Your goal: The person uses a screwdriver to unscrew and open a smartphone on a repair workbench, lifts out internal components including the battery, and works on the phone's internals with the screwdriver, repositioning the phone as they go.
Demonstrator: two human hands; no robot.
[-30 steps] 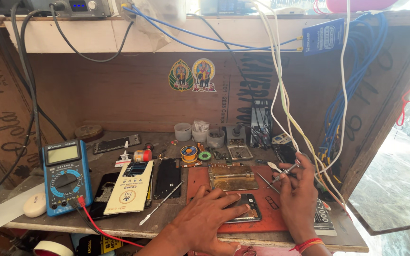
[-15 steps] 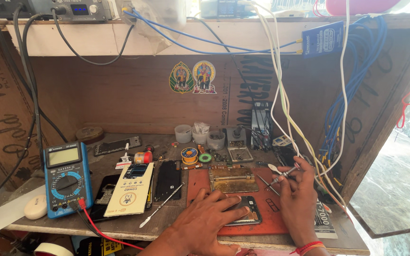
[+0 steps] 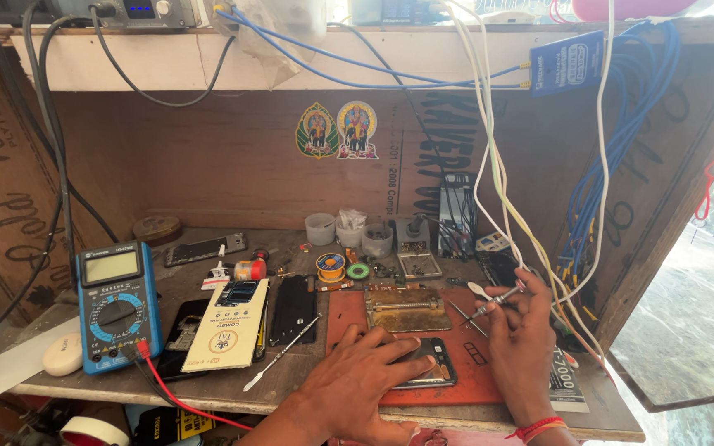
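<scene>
Brown plywood back wall (image 3: pixel 208 165) w/ two small stickers (image 3: pixel 338 130); worn wooden counter (image 3: pixel 84 384); daylight from rt, marble-like floor (image 3: pixel 696 330).

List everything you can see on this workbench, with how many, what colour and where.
phone: one, dark, on the mat under the left hand
mat: one, red-brown, front centre
screwdriver: one, silver, in the right hand
metal holder: one, brass-coloured, behind the phone
multimeter: one, blue, front left
phone panel: one, black, left of the mat
card: one, pale yellow, beside the multimeter
small cups: three, whitish, at the back
cables: several, blue and white, hanging right
left hand: pressing on the phone
right hand: raised, holding the screwdriver
</scene>
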